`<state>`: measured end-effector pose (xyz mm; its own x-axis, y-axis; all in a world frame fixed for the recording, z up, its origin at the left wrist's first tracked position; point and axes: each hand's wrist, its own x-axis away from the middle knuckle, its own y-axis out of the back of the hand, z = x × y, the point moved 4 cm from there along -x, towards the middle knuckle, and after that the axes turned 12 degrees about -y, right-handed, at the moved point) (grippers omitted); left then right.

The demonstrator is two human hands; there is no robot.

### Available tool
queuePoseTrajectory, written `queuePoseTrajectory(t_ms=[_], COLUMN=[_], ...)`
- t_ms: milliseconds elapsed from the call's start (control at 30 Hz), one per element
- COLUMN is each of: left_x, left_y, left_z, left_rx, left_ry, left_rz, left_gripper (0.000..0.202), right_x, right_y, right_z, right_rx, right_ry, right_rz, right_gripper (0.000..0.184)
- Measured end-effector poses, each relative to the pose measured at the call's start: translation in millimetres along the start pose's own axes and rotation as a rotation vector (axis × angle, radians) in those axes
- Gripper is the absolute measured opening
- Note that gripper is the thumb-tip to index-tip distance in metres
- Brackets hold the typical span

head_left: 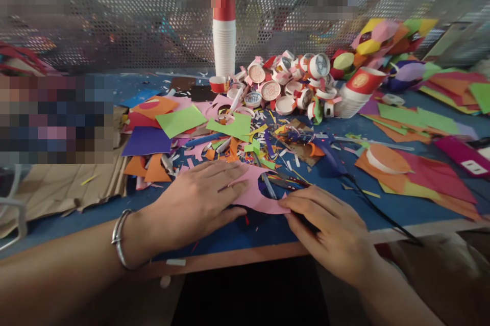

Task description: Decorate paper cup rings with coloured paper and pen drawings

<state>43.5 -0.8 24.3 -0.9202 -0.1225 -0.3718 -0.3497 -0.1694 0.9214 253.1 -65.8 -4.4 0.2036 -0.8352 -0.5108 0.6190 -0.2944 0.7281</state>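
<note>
A pink sheet of paper [247, 191] with a rounded cut-out at its right side lies between my hands at the near part of the blue table. My left hand [202, 193] is stretched out flat over the paper's left part, thumb along the near edge. At the paper's right end, my right hand [331, 224] pinches the corner between thumb and fingers. Through the cut-out and just behind it, a pair of scissors [287, 181] partly shows on the table. Small colored paper scraps [229, 150] lie beyond the hands.
A blue glue gun [331, 155] with a black cord lies right of center. Behind are a tall stack of paper cups [224, 45], a heap of cut cup pieces [285, 83] and a tilted cup stack [360, 92]. Colored sheets [436, 173] lie right; cardboard [72, 183] lies left.
</note>
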Motion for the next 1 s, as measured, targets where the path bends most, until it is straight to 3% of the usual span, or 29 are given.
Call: queuePoseTrajectory(t_ms=[200, 500, 633, 1000], left_x=[-2.0, 1.6, 0.8, 5.1], left_y=[2.8, 0.6, 3.7, -6.5], left_z=[-6.7, -8.1, -9.9, -4.6], left_rx=[-0.055, 0.013, 0.077, 0.083], left_ry=[-0.055, -0.082, -0.083, -0.087], left_rz=[-0.024, -0.013, -0.066, -0.079], left_gripper=[0.025, 0.024, 0.021, 0.024], right_x=[0.2, 1.4, 1.9, 4.7], right_y=[-0.1, 1.5, 0.6, 0.4], right_z=[-0.4, 0.8, 0.5, -1.2], right_rx=[0.009, 0.011, 0.014, 0.009], right_ry=[0.003, -0.006, -0.008, -0.016], right_rz=[0.004, 0.003, -0.001, -0.023], right_gripper=[0.020, 0.021, 0.021, 0.021])
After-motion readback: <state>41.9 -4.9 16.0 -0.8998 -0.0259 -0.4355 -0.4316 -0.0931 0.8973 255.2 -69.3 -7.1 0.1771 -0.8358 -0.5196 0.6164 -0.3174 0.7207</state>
